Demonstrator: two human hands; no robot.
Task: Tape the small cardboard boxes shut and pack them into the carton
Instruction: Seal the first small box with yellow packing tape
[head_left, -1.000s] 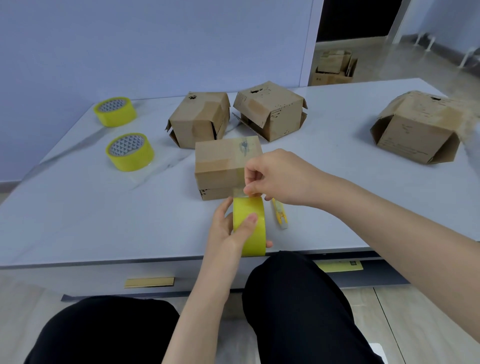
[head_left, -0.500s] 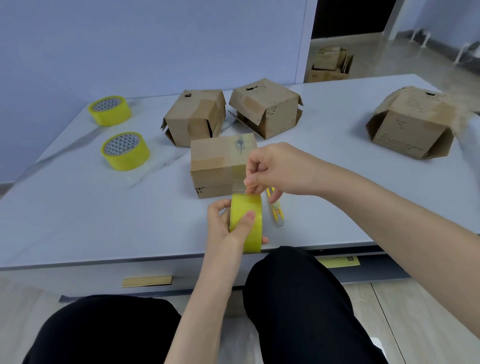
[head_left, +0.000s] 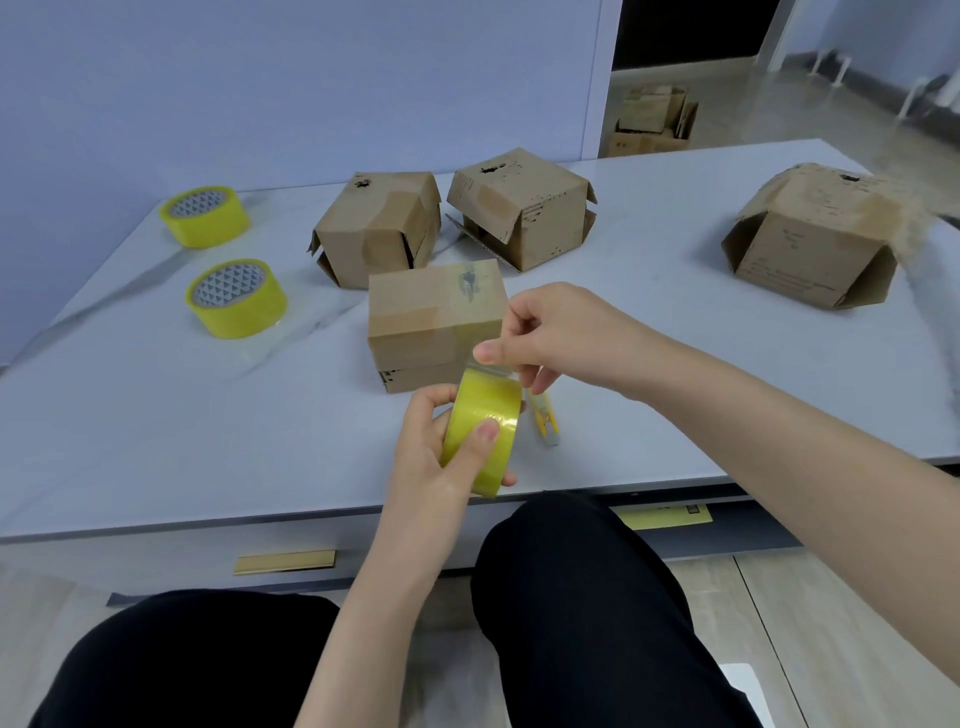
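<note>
Gripping tape roll (head_left: 483, 421) in curled left hand (head_left: 436, 462), pinching its loose end (head_left: 492, 369) just above those fingers with right hand (head_left: 566, 332).

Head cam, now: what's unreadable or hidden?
Head view:
- Tape end, pinched by right hand: clear film, fingers cover it.
- Yellow tool behind left hand's tape roll: mostly hidden, type unclear.
- Print on far-right box: too small.
- Cartons on floor beyond table: blurred, contents unclear.

Plain black trousers (head_left: 571, 623) on both legs; bare forearms (head_left: 753, 415).
</note>
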